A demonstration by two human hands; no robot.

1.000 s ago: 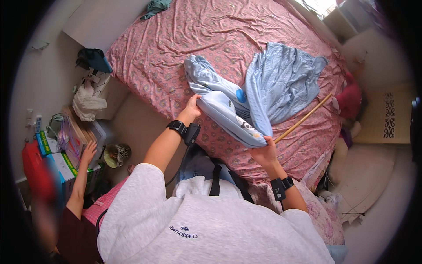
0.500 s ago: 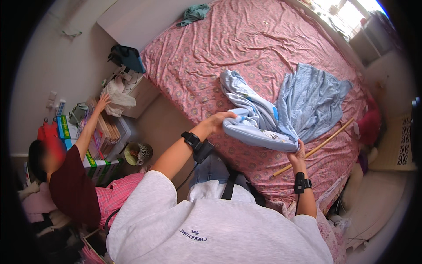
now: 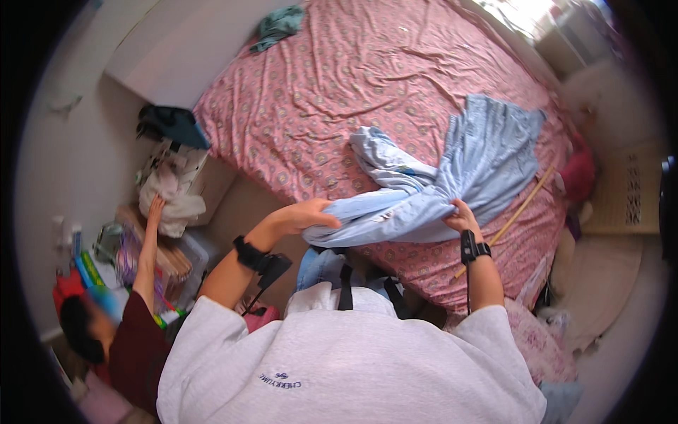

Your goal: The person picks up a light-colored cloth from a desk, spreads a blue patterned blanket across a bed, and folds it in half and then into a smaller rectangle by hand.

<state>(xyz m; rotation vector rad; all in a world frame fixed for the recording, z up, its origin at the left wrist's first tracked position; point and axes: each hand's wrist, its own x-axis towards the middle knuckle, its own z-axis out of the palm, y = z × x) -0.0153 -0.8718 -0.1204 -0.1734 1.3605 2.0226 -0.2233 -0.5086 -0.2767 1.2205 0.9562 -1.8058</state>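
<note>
presently i have both hands, left hand (image 3: 311, 213) and right hand (image 3: 461, 215), clenched on the light blue garment (image 3: 424, 191), stretching it flat over the bed (image 3: 339, 106).

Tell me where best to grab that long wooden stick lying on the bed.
Take the wooden stick near its lower end, coming from the bed's near right edge. That end lies bare on the pink bedsheet, while the upper end runs close beside the blue cloth. Close the grip across its thin shaft.

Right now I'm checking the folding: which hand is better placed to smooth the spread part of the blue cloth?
Probably the right hand: it grips the light blue cloth right where it fans out; the left hand holds the bunched end.
</note>
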